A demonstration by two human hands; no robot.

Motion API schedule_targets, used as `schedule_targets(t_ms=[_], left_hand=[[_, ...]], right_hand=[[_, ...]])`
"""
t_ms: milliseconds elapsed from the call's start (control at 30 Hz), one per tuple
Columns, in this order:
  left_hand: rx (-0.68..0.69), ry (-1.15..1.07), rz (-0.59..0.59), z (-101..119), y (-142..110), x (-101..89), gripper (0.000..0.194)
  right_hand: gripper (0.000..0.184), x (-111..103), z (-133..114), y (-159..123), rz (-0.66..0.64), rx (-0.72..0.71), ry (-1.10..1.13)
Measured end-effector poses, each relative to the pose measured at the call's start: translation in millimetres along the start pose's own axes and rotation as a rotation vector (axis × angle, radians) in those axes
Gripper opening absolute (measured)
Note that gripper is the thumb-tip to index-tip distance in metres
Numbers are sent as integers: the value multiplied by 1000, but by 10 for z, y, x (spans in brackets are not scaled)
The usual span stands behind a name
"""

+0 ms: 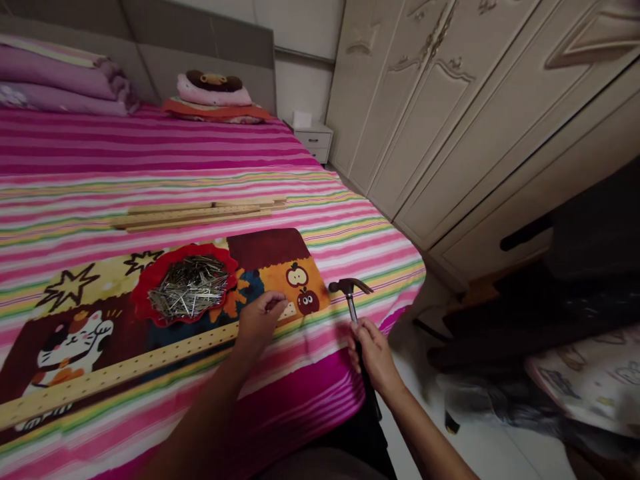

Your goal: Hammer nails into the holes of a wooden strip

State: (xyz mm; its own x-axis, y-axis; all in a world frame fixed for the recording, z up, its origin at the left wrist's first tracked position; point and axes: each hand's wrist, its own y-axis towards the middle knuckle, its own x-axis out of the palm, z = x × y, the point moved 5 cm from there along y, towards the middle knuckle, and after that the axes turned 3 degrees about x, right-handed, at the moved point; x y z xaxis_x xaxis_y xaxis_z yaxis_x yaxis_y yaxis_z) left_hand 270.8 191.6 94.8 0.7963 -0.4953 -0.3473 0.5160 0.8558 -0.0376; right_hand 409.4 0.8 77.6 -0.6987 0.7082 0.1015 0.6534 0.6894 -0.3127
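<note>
The right hand [373, 353] has its grip closed around the dark handle of a hammer [351, 308], whose metal head stands above the fist, claw pointing right, near the bed's edge. Left of it, well apart, the left hand [261, 321] is over a perforated wooden strip [125, 369]; its grip is narrow, thumb and forefinger drawn together, though whether they pinch anything I cannot tell. The strip passes under that hand, its short end showing just beyond the fingers and its long part running away to the left, along the near side of a patterned mat [265, 245]. Further back on the mat, left of the left hand, sits a red scalloped bowl [145, 283] heaped with nails [190, 288]. Beyond the mat, more wooden strips [200, 213] lie bunched on the striped bed [320, 213]. Farther off are folded bedding [60, 80] and a wardrobe [395, 100].
</note>
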Motion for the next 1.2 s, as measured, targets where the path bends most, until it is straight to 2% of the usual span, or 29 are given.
schedule_targets(t_ms=[267, 467, 533, 667, 900, 1033, 1200], left_hand=[[26, 130, 18, 0, 38, 54, 22], [103, 289, 2, 14, 21, 68, 19], [151, 346, 6, 31, 3, 75, 19], [221, 443, 22, 43, -27, 97, 18], [304, 491, 49, 50, -51, 133, 17], [316, 490, 46, 40, -49, 131, 16], [350, 441, 60, 9, -56, 145, 13]], right_hand=[[30, 18, -57, -127, -4, -37, -37], [24, 118, -55, -189, -29, 4, -126], [25, 162, -104, -215, -51, -35, -189], [46, 266, -264, -271, -124, -184, -381], [47, 485, -535, -289, -239, -333, -546], [47, 533, -532, -220, -267, -287, -561], [48, 412, -459, -254, -142, -202, -445]])
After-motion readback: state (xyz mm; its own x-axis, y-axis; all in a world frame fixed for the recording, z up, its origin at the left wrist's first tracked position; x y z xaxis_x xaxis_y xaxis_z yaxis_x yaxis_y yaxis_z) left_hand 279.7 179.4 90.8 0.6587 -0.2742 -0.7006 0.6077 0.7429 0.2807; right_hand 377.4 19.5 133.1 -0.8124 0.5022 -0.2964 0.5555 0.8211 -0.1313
